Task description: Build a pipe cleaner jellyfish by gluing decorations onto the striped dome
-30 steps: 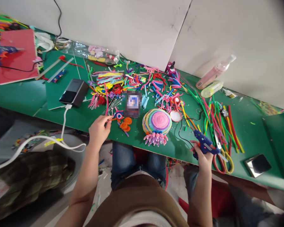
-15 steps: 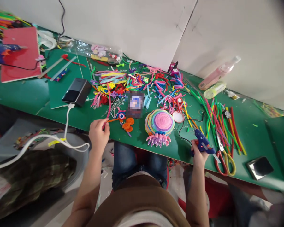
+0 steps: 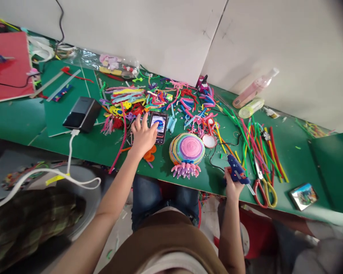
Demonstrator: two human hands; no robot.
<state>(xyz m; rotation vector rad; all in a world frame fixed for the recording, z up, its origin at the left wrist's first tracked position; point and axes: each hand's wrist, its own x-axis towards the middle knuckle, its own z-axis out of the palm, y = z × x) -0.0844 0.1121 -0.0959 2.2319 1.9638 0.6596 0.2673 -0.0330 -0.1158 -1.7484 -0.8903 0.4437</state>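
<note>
My left hand [image 3: 142, 134] reaches over the green table [image 3: 82, 141], fingers spread, fingertips touching a small phone [image 3: 159, 125] with a lit screen. A long pink pipe cleaner [image 3: 119, 144] lies beside that wrist, and orange coils [image 3: 150, 154] lie just under the hand. My right hand [image 3: 231, 185] is closed round a blue glue gun [image 3: 236, 172] at the table's near edge, nozzle pointing up and left. Between the hands sits a round rainbow pipe-cleaner disc [image 3: 188, 148] with pink tentacles.
A pile of coloured pipe cleaners [image 3: 160, 98] fills the table's middle, with long straight ones [image 3: 258, 142] and scissors [image 3: 264, 188] at the right. A power bank [image 3: 81, 114] with a white cable [image 3: 71, 152], a second phone [image 3: 303, 195], two bottles [image 3: 253, 95] and a red book [image 3: 7, 72] lie around.
My left hand let go of the pink pipe cleaner near the table's edge and moved forward and right onto the phone. My right hand with the glue gun stayed about where it was.
</note>
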